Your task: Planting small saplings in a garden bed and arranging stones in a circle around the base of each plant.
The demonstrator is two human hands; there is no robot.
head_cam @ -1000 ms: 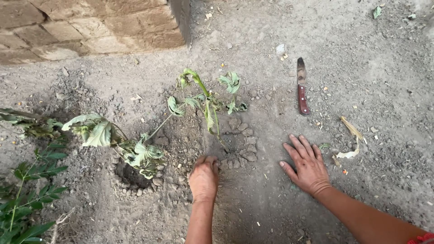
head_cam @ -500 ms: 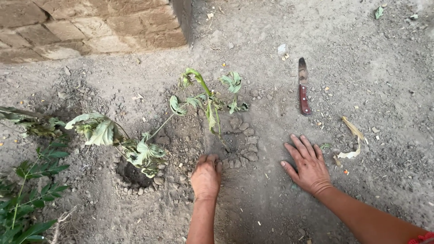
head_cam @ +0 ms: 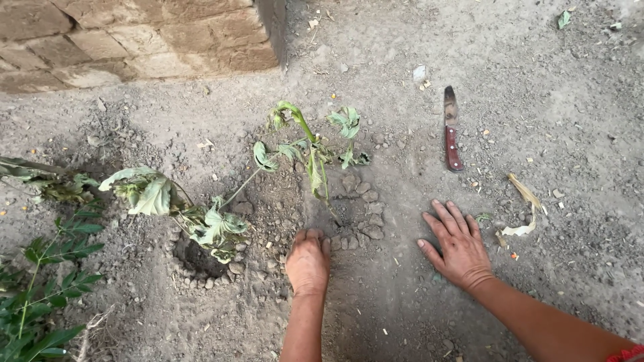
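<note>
My left hand (head_cam: 307, 261) rests knuckles up on loose soil, fingers curled into the dirt at the foot of a thin wilted seedling (head_cam: 315, 161). The seedling's stem rises from the ground just beyond my fingertips, ringed by small clods (head_cam: 365, 214). My right hand (head_cam: 457, 245) lies flat on the bare ground to the right, fingers spread, holding nothing. A second wilted seedling (head_cam: 201, 221) leans over a small round hole (head_cam: 194, 258) to the left of my left hand.
A knife with a reddish wooden handle (head_cam: 451, 131) lies on the dirt beyond my right hand. A dry husk strip (head_cam: 526, 208) lies to the right. A stone block wall (head_cam: 134, 40) fills the top left. Green leafy branches (head_cam: 40, 281) lie at the left edge.
Both hands stay almost where they were. The view has shifted slightly; my left hand's fingers press a little more into the soil.
</note>
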